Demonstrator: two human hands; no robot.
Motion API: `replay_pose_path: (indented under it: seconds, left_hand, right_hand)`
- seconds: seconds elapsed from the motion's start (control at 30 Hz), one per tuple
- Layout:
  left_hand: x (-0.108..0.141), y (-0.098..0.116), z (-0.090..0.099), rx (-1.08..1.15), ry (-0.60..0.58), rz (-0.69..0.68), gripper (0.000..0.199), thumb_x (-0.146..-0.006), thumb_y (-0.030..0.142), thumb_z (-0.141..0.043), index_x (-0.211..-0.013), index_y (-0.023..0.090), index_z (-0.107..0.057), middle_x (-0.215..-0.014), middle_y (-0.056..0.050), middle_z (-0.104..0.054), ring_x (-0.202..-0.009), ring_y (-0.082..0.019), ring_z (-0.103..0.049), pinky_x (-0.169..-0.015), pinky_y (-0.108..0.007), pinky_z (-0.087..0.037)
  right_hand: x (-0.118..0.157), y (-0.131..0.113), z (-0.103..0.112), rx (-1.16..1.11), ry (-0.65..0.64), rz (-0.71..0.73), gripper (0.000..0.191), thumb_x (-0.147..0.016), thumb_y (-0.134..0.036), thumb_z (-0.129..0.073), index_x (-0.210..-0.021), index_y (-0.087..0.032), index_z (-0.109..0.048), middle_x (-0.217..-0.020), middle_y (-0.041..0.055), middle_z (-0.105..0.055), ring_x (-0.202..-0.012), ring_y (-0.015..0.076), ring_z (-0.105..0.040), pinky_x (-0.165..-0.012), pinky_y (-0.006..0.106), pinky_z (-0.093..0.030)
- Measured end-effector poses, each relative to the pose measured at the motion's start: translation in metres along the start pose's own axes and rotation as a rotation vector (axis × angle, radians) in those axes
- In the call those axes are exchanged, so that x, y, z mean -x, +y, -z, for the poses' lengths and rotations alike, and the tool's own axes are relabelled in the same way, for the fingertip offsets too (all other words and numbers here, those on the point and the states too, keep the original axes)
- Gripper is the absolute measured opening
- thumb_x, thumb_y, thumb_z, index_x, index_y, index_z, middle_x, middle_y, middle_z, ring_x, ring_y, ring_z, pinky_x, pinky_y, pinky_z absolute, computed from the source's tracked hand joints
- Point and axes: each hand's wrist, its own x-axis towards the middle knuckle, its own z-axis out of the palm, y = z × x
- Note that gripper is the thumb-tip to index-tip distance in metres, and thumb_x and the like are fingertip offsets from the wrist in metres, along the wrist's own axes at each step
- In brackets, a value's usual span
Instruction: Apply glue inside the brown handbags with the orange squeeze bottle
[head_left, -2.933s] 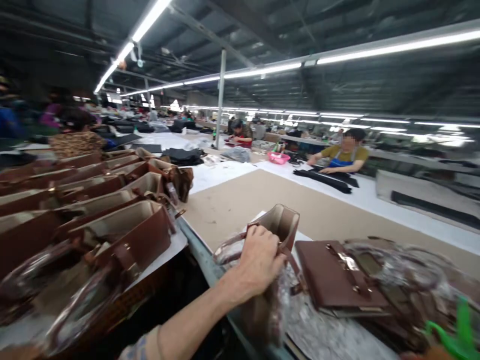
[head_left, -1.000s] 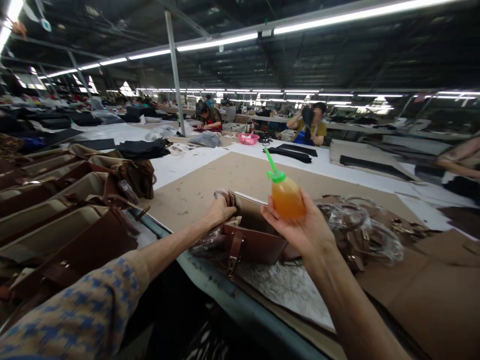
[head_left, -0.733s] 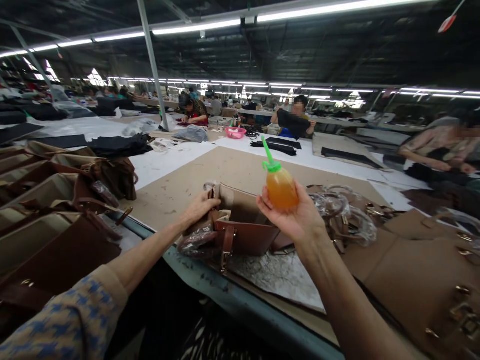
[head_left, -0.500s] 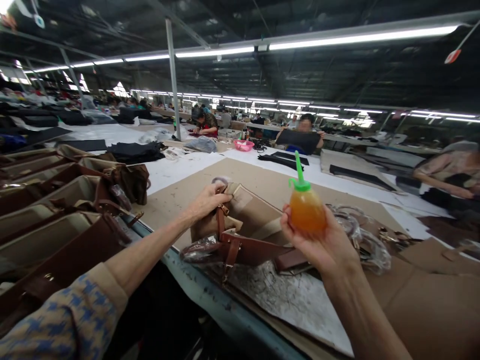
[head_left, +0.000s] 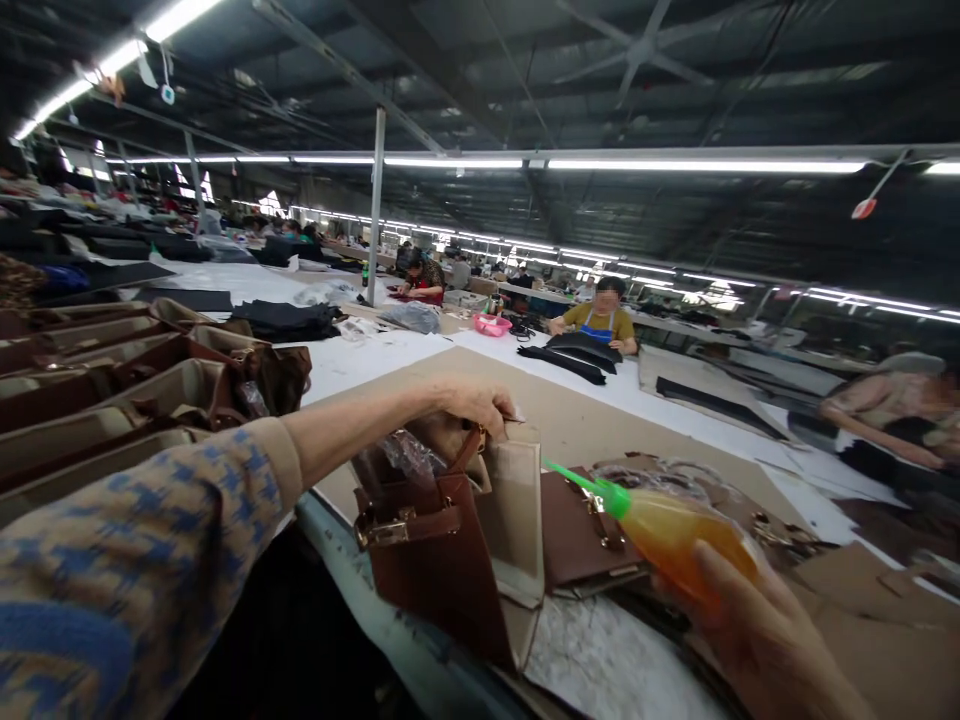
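A brown handbag (head_left: 442,575) with beige lining stands tilted at the table's near edge, its strap and buckle facing me. My left hand (head_left: 480,403) is closed on the bag's upper edge. In my right hand (head_left: 761,625), blurred by motion, is a squeeze bottle (head_left: 686,535) of orange liquid, lying on its side. Its green nozzle points left, close to the bag's beige panel but apart from it. Another brown bag piece (head_left: 581,530) with metal fittings lies just behind, between bag and bottle.
Several brown bags (head_left: 172,390) stand in a row at the left. Plastic-wrapped handles (head_left: 660,475) lie beyond the bottle. Black pieces (head_left: 289,320) and a pink basket (head_left: 492,324) are farther back. A co-worker in a blue apron (head_left: 596,325) sits across the table; another person (head_left: 892,410) works at the right.
The bottle has tipped from upright to sideways, nozzle toward the bag. My left hand has moved right, turning the bag more upright. The co-worker across has lowered a black piece.
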Motion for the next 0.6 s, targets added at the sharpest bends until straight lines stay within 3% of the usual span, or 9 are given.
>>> replay_pose_path:
  seconds: [0.1,0.2,0.3,0.53,0.6]
  left_hand:
    - [-0.008,0.001,-0.013,-0.095,-0.341,-0.002,0.004,-0.052,0.016,-0.065,-0.055,0.016,-0.064,-0.047,0.0,-0.053,-0.045,-0.014,-0.044,-0.043,-0.026,-0.03]
    - [-0.013,0.001,-0.029,-0.103,-0.458,0.01,0.003,-0.053,0.018,-0.063,-0.056,0.017,-0.063,-0.048,-0.001,-0.056,-0.047,-0.016,-0.048,-0.044,-0.028,-0.034]
    - [-0.014,0.001,-0.04,-0.11,-0.492,0.017,0.004,-0.051,0.016,-0.063,-0.055,0.018,-0.064,-0.048,-0.002,-0.056,-0.047,-0.017,-0.048,-0.045,-0.029,-0.037]
    - [-0.019,-0.006,-0.052,-0.032,-0.603,0.149,0.019,-0.039,0.012,-0.072,-0.056,0.018,-0.067,-0.05,-0.004,-0.061,-0.05,-0.021,-0.054,-0.048,-0.033,-0.044]
    - [-0.02,-0.012,-0.055,0.022,-0.428,0.13,0.022,-0.033,0.007,-0.074,-0.052,0.018,-0.066,-0.046,-0.004,-0.059,-0.048,-0.021,-0.053,-0.046,-0.033,-0.044]
  right_hand:
    - [0.005,-0.006,0.009,0.237,0.042,0.177,0.068,-0.052,-0.034,-0.084,-0.112,-0.024,-0.052,-0.114,0.0052,-0.058,-0.088,0.0235,-0.061,-0.066,0.024,-0.055]
    - [0.011,-0.008,0.012,0.411,0.041,0.364,0.068,-0.051,-0.031,-0.083,-0.112,-0.025,-0.053,-0.117,0.0019,-0.056,-0.098,0.0206,-0.057,-0.08,0.017,-0.049]
    - [0.019,-0.006,0.012,0.48,0.018,0.417,0.068,-0.054,-0.028,-0.082,-0.115,-0.025,-0.051,-0.115,0.0,-0.057,-0.099,0.0175,-0.056,-0.087,0.013,-0.042]
    - [0.024,0.002,0.01,0.582,0.017,0.443,0.061,-0.059,-0.037,-0.08,-0.113,-0.023,-0.056,-0.114,0.0023,-0.058,-0.096,0.0204,-0.057,-0.089,0.017,-0.041]
    - [0.022,0.004,0.011,0.585,0.003,0.456,0.06,-0.058,-0.037,-0.081,-0.111,-0.023,-0.058,-0.113,0.0036,-0.058,-0.097,0.0225,-0.056,-0.09,0.02,-0.042]
